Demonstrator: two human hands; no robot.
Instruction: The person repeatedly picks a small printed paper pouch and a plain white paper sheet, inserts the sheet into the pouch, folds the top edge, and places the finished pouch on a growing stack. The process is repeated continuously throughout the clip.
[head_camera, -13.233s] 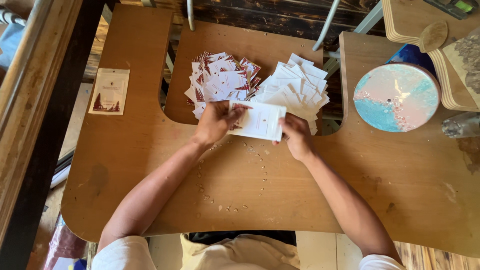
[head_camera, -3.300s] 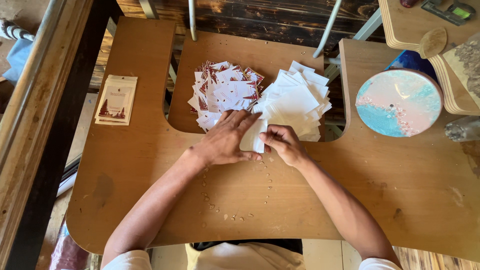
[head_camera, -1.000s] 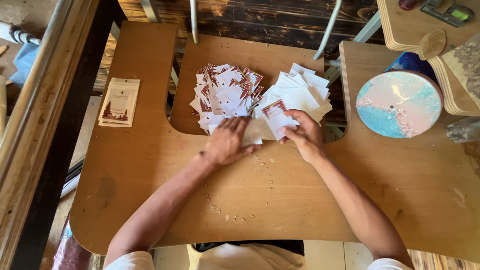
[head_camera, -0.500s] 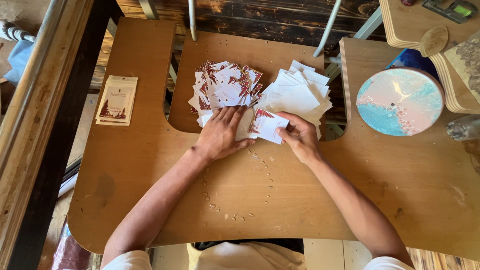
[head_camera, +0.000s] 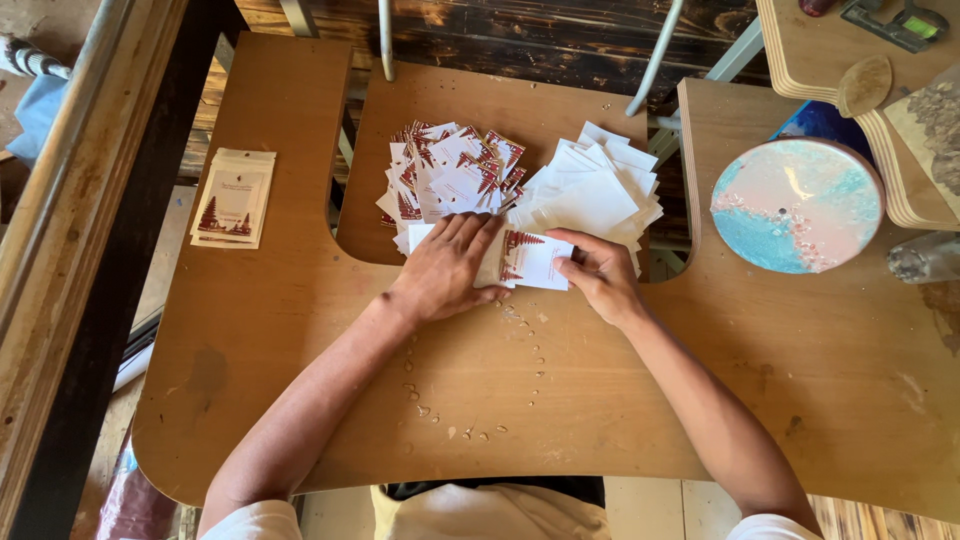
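Both hands meet over a small white paper card with dark red tree prints (head_camera: 530, 260) at the middle of the brown wooden bench (head_camera: 300, 400). At the card's 9 o'clock the left hand (head_camera: 447, 270) lies flat, fingers spread, pressing its left part down. At 3 o'clock the right hand (head_camera: 600, 277) pinches its right edge with curled fingers. At 12 o'clock from the hands a loose heap of printed white-and-red cards (head_camera: 445, 180) touches a fanned pile of plain white paper sheets (head_camera: 595, 195). Well apart at 9 o'clock lies a stack of beige printed paper packets (head_camera: 233, 197). At 3 o'clock stands a round blue container capped by a pink-and-turquoise disc (head_camera: 797, 205); its contents are hidden.
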